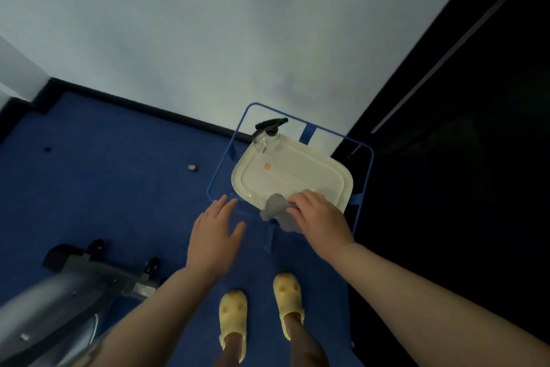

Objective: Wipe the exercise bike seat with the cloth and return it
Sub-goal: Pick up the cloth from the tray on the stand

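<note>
1. Gripping the grey cloth in my right hand, I have the fingers curled over its upper fold. The fabric is bunched under them, and its loose end hangs off the tray's near edge.
2. My right hand sits at the 5 o'clock corner of the cream tray. The cloth lies partly on the tray rim and partly over the blue frame that carries the tray. I judge this to be either the pick-up or the return of the cloth; the view alone does not settle which.
3. My left hand is flat and empty, fingers spread, palm down. It hovers at the tray's 8 o'clock, just beside the frame and touching nothing. I judge it is held there for balance while I lean over.
4. A clear spray bottle with a black trigger stands at the tray's 11 o'clock corner, well apart from the cloth, so the near corner is free for the cloth.
5. The exercise bike is at 8 o'clock of the view, low and blurred. Only its grey body and base show; the seat is not in view.
6. My feet in yellow slippers face the tray at 6 o'clock, squared to it for a short reach.
</note>
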Motion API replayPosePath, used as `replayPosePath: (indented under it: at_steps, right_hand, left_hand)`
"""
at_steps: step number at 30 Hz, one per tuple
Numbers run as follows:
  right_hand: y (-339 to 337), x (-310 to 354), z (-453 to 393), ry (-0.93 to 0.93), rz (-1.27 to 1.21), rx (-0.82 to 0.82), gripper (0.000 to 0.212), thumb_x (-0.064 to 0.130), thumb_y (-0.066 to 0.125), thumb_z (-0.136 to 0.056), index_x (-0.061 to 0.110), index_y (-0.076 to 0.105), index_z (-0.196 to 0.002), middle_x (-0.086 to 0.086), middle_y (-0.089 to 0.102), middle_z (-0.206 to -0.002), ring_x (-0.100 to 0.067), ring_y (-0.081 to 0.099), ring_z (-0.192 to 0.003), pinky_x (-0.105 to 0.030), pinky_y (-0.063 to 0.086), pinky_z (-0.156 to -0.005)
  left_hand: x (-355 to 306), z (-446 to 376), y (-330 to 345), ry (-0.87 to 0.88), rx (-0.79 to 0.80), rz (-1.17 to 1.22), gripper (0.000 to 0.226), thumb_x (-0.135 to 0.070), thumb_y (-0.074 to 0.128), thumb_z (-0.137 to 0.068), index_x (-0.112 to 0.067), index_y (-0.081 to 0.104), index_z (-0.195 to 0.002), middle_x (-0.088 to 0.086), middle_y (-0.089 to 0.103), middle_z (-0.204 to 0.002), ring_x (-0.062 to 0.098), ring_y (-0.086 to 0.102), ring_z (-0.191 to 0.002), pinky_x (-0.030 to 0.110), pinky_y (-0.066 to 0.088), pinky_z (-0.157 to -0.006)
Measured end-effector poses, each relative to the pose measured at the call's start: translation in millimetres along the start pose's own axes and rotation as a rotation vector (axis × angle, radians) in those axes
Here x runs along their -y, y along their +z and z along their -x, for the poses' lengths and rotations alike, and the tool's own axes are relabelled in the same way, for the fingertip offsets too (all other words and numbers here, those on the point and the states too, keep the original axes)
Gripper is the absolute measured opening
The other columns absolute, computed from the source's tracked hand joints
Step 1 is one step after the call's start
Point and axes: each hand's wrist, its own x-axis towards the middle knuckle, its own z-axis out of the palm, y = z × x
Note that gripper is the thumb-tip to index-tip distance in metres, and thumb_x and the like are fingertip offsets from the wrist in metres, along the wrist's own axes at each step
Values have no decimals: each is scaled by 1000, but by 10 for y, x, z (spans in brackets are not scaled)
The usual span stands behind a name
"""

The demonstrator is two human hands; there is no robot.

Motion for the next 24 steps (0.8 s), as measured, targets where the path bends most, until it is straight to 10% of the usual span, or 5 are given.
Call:
replayPosePath:
  at_steps: [13, 24]
  right_hand:
    - [-712, 1392, -563, -402, -308, -92, 13, 27, 53, -96, 21, 63, -102, 12, 59, -94, -3, 57, -82, -15, 45, -71]
    - [-163, 2792, 24, -989, -448, 243, 10, 25, 59, -93, 22, 62, -102, 16, 59, -91, -2, 59, -81, -14, 47, -70]
  left_hand:
    - [80, 990, -1293, -192, -577, 78, 54, -38, 48, -93, -27, 33, -144, -7, 27, -154, 13, 26, -141, 33, 21, -116]
    - [738, 2969, -1003, -861, -970, 297, 51, -34, 53, -90, -28, 40, -139, -7, 37, -149, 16, 37, -134, 36, 31, -111]
